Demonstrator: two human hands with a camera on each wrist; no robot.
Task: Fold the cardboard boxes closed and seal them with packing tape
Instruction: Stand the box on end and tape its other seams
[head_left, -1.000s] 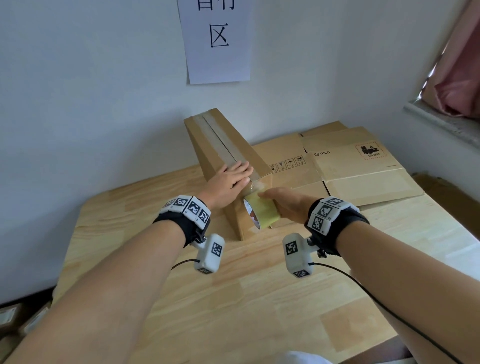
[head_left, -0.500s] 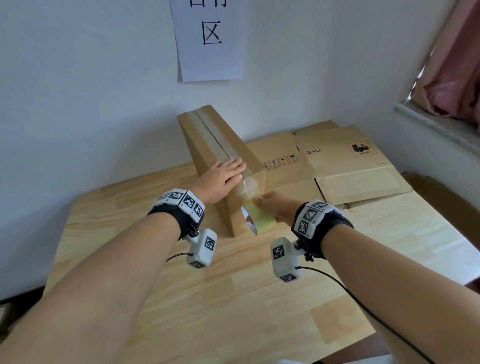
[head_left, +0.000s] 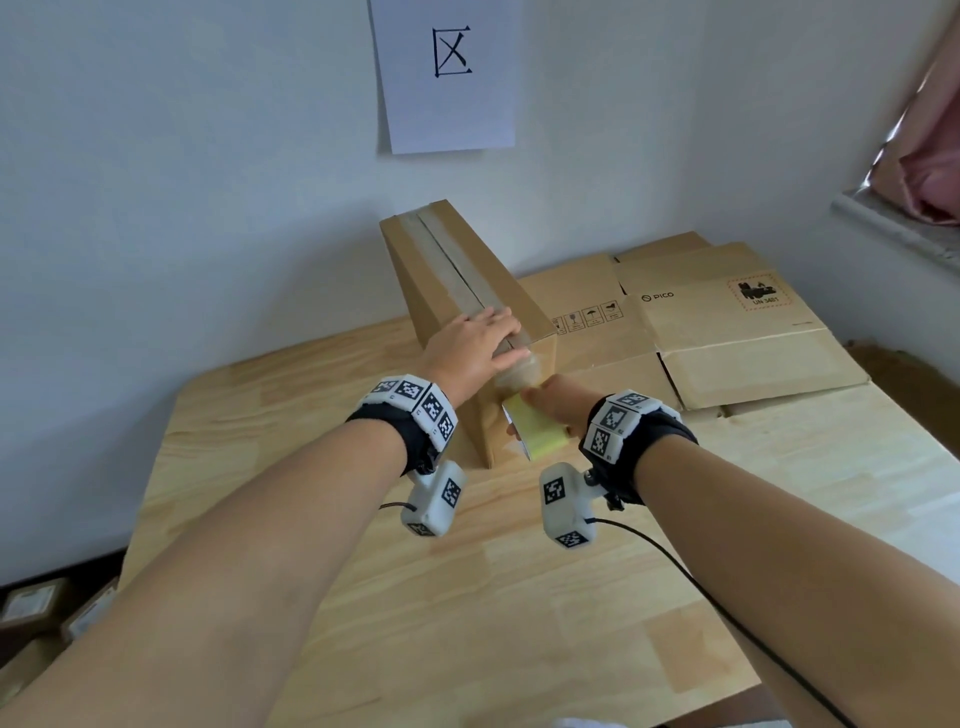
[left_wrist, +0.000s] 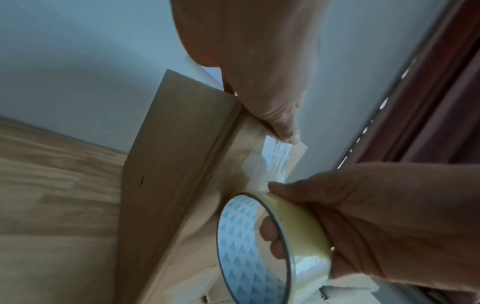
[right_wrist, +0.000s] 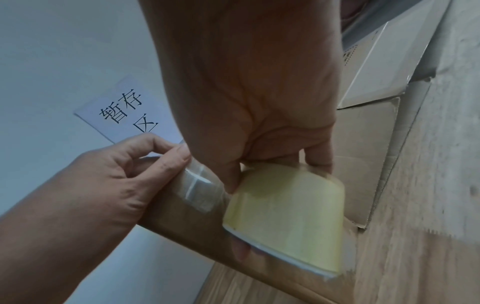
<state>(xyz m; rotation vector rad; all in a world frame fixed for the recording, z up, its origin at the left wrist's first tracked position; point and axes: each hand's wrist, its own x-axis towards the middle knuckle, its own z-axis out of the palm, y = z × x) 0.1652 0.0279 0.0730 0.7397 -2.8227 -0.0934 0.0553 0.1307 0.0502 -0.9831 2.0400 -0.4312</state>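
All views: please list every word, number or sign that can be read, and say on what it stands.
"暂存区": paper sheet on the wall; the head view shows only "区".
"PICO": flattened cardboard box, beside a round logo.
"UN 3481": red-bordered label on that box, blurred, so uncertain.
Handling pictograms: symbols only, no readable words.
Wristband markers: square codes, not text.
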